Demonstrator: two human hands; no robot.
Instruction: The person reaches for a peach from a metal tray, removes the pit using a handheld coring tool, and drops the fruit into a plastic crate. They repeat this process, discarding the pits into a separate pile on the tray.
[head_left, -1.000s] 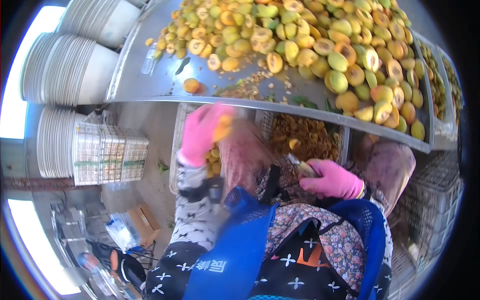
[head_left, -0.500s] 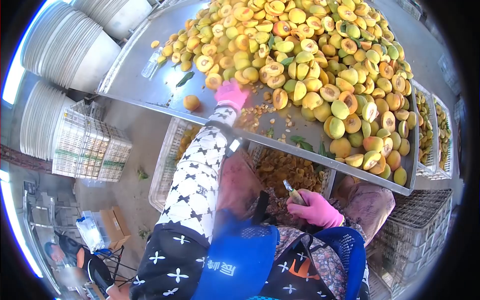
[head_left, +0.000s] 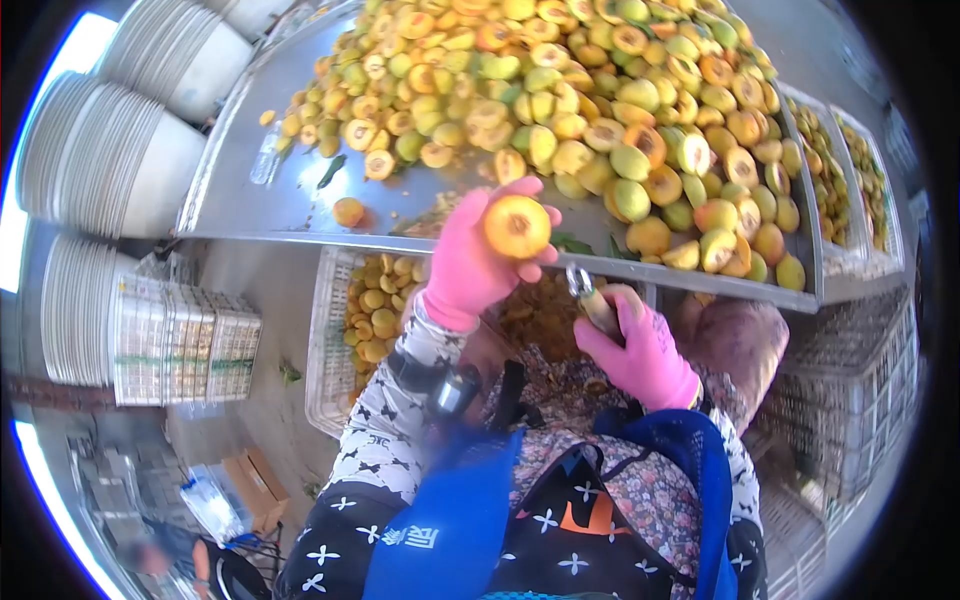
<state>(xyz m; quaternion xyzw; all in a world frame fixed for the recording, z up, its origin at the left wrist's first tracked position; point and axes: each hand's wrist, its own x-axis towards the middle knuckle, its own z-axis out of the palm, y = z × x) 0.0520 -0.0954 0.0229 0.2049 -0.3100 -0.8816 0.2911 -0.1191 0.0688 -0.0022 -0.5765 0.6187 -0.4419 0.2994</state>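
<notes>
In my left hand (head_left: 468, 262), gloved in pink, rests a halved peach (head_left: 517, 227) with its cut face up, a brownish hollow or pit at its centre. The fingers curl around it from below, over the table's front edge. To the right, my right hand (head_left: 643, 352), also in a pink glove, grips a pitting tool (head_left: 594, 303) by its wooden handle. The tool's metal tip points up toward the peach half, apart from it. Beyond both hands a large heap of halved peaches (head_left: 560, 110) covers much of the metal table (head_left: 300, 215).
A single peach (head_left: 348, 212) and a clear plastic bottle (head_left: 265, 160) lie at the table's left. Below stand a white crate (head_left: 326, 350) of peach halves and a container of scraps (head_left: 545, 315). Stacked crates (head_left: 840, 400) stand right; stacked white tubs (head_left: 100, 150) and another person (head_left: 175, 560) are left.
My left hand has come back from the heap toward me and now holds a peach half. My right hand has risen slightly with the tool. The view has shifted.
</notes>
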